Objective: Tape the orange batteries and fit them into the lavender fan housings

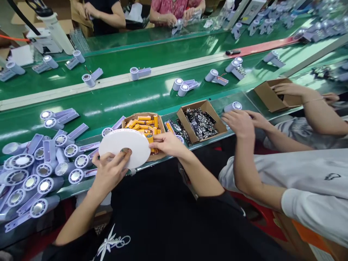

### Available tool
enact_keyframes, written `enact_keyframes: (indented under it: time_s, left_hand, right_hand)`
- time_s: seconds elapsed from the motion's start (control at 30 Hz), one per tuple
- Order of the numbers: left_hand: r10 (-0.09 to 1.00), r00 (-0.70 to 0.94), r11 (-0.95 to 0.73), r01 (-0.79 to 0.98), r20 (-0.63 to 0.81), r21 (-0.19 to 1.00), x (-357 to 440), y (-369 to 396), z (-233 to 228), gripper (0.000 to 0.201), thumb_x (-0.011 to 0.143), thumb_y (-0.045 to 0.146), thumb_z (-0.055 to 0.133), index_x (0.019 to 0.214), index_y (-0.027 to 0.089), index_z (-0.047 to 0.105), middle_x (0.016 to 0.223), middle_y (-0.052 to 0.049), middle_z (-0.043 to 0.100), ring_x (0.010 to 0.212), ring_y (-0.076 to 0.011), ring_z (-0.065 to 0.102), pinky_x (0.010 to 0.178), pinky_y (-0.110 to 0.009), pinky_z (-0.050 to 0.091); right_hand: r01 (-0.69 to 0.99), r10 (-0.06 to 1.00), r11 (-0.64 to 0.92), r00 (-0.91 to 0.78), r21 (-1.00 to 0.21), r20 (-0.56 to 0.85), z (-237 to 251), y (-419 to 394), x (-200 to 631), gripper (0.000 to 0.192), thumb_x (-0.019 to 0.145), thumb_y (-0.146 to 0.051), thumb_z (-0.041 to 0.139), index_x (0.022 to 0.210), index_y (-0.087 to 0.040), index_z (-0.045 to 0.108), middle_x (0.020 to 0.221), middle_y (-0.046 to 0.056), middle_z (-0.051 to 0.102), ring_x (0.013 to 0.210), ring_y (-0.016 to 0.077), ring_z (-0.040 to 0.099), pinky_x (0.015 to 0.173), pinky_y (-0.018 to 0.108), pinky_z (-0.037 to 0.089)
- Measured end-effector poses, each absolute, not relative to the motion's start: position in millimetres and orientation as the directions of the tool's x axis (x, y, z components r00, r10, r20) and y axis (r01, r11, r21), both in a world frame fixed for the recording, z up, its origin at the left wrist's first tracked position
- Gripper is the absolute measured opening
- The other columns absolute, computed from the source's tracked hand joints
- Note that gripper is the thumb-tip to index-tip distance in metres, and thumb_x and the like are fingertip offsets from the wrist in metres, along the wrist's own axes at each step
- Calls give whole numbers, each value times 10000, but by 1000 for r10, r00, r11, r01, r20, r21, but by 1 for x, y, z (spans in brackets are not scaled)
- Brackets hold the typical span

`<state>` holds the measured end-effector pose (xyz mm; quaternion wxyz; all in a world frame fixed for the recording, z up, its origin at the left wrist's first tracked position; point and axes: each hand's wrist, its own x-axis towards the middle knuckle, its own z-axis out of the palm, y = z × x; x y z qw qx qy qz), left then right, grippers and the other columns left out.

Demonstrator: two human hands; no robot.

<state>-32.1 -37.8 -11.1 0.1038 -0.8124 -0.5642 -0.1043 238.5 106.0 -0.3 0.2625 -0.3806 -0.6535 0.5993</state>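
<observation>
We sit at a long green conveyor belt [136,98] crossed by a pale strip, glossy under bright overhead light. Far across it, other workers' arms rest at a second green bench [152,36].

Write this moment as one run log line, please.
left hand: holds white disc | right hand: touches disc edge, over box of orange cells | left: pile of lilac fan parts

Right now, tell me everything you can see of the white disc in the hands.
The white disc is round, flat and plain, matte like paper or plastic. It lies almost level above the table's near edge, covering part of the cardboard box of orange cells. The left hand grips its near rim, thumb on top; the right hand pinches its right edge.
</observation>
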Motion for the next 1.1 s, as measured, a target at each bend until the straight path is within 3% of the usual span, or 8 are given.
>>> enact_keyframes:
  time_s: [0.13,0.23,0.3,0.37,0.47,0.63,0.87,1.1]
  left_hand:
    - [868,410,-400,912,279,-95,-42,-27,-2,692,1035,170,652,1680,395,540,1350,-45,835,1169,-353,606,1227,-693,195]
    - [868,412,-398,911,276,-108,-49,-20,8,692,1053,218,649,1709,379,501,1349,-68,833,1152,-367,627,1211,-704,221]
    - [872,404,-391,914,277,-106,-53,-18,15,703,1051,250,664,1717,391,487,1370,-77,824,1154,-377,638,1209,-713,230]
    - [871,403,-390,915,281,-105,-56,-18,20,724,1043,258,678,1719,425,478,1379,-67,821,1169,-383,642,1212,-712,239]
    - [855,429,-416,903,292,-108,-59,-17,27,761,1036,255,693,1731,457,458,1357,-44,830,1158,-377,641,1219,-697,260]
    - [852,448,-437,894,273,-104,-60,-14,31,793,1021,268,706,1743,465,444,1360,-46,826,1150,-378,626,1250,-717,252]
    - [954,200,-215,976,224,44,-35,-26,5,770,941,339,786,1679,390,570,1392,-123,790,1231,-430,597,1166,-721,364]
    - [851,450,-424,893,-272,152,-12,34,19,1049,667,581,998,1630,395,628,1590,-136,699,1421,-501,588,1152,-714,462]
  right_hand:
    - [383,711,148,-682,-912,-171,26,134,252,541,835,-408,852,574,-220,418,573,-91,356,586,82,314,567,262,248]
    - [273,720,63,-678,-960,-146,31,135,249,403,825,-427,883,653,-195,602,638,-67,515,637,108,476,605,249,378]
    - [121,729,-21,-678,-992,-99,28,129,247,336,789,-458,932,900,-178,784,775,-36,657,750,147,617,709,267,521]
    - [20,737,-40,-675,-999,-43,23,124,247,589,772,-445,968,1274,-178,816,834,-40,693,794,149,639,791,285,582]
    - [3,719,20,-695,-1000,13,20,124,254,781,847,-406,934,1553,-168,700,719,-101,574,693,110,495,724,255,541]
    - [36,725,141,-684,-989,78,16,122,257,563,890,-409,911,1389,-162,822,622,-125,361,612,86,332,594,225,395]
    - [-336,991,79,-72,-939,110,-21,99,223,672,847,-655,920,1369,-256,778,792,-11,736,826,221,797,818,379,709]
    - [-207,878,445,290,-871,380,21,148,322,670,881,-604,926,1447,-354,671,1118,33,872,1054,269,881,958,449,745]
